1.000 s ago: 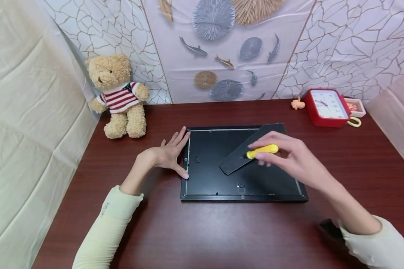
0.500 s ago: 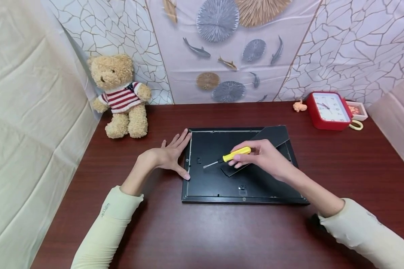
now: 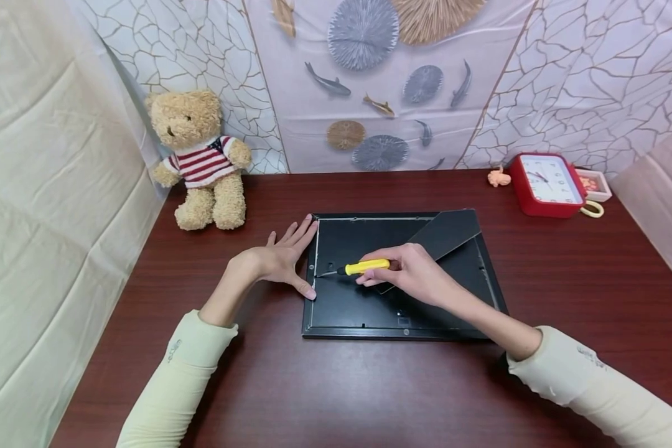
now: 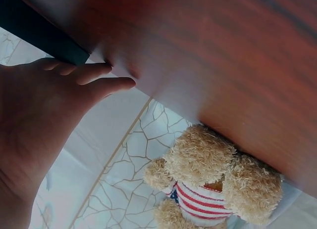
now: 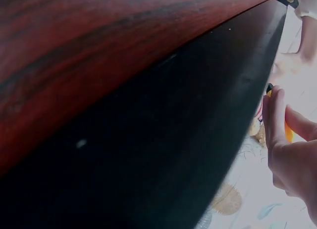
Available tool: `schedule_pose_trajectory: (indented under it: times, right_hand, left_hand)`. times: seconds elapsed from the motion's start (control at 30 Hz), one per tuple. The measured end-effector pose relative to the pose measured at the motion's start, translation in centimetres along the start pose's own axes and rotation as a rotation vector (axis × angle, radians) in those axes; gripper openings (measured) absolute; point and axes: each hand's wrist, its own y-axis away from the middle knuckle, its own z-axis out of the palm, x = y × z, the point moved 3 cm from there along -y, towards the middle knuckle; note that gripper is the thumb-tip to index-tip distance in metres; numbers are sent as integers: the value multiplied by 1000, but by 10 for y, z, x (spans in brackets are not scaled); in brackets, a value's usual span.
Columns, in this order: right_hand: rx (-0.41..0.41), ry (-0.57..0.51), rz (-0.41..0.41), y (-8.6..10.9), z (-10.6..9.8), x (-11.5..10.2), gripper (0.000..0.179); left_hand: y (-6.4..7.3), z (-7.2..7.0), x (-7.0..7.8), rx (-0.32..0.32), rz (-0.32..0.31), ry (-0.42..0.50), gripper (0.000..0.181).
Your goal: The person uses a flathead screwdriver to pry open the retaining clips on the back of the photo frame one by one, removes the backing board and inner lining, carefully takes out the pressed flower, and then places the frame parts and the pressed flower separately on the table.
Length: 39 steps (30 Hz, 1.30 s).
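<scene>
A black picture frame (image 3: 358,305) lies back side up on the table, its stand leg (image 3: 453,231) slanting across the backing. My left hand (image 3: 274,264) rests along the frame's left edge, fingers spread and thumb on the rim; in the left wrist view its fingers (image 4: 106,85) reach past the frame's dark edge. My right hand (image 3: 411,270) pinches the yellow handle of a screwdriver (image 3: 364,266). The screwdriver's tip meets the left inner edge of the frame, near a small tab between my left thumb and fingers. In the right wrist view, fingers (image 5: 277,113) partly hide the yellow handle.
A teddy bear (image 3: 201,162) in a striped sweater sits at the back left. At the back right stand a red clock (image 3: 546,186), a small pink figure (image 3: 498,177) and a little box (image 3: 593,183). A patterned cloth backdrop (image 3: 364,87) hangs behind the dark wooden table (image 3: 369,392).
My right hand has carried the screwdriver leftward and slightly down, from above the stand leg to the frame's left inner edge. My left hand has stayed on the frame.
</scene>
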Motion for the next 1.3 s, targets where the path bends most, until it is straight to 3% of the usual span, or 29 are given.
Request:
schedule_pose_trajectory:
  times: [0.2,0.5,0.93,1.3]
  right_hand:
    - [-13,11,11,0,-1,-1,25]
    - [-69,-86,42,-3,-1,-2,25]
    - [-65,60,-129,-20,3,-37,16]
    - [-73,134,-158,-36,5,-55,11]
  left_hand:
    - [0,0,2,-8,-6,-2,160]
    - [3,-1,5,-9,-1,14,158]
    - [0,0,0,5,1,16,161]
    - [1,1,0,8,13,30,163]
